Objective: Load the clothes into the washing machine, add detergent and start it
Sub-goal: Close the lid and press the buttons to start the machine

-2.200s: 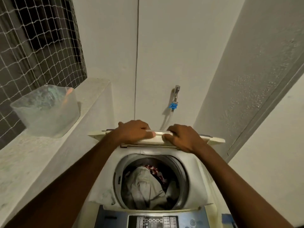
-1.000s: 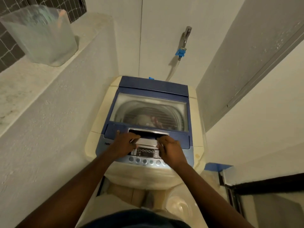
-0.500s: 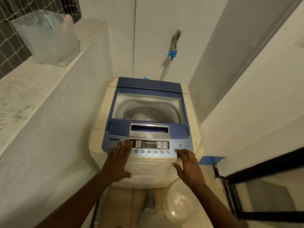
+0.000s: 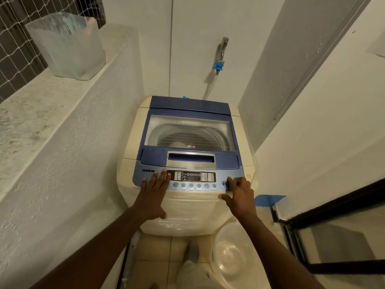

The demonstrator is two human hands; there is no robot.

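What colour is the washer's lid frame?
Dark blue lid frame, around a clear window; head view.

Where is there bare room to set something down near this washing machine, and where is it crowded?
Free: the ledge this side of the frosted tub; the closed lid behind the control panel. Crowded: the panel itself, under the left hand and right hand; the floor in front, holding a clear basin.
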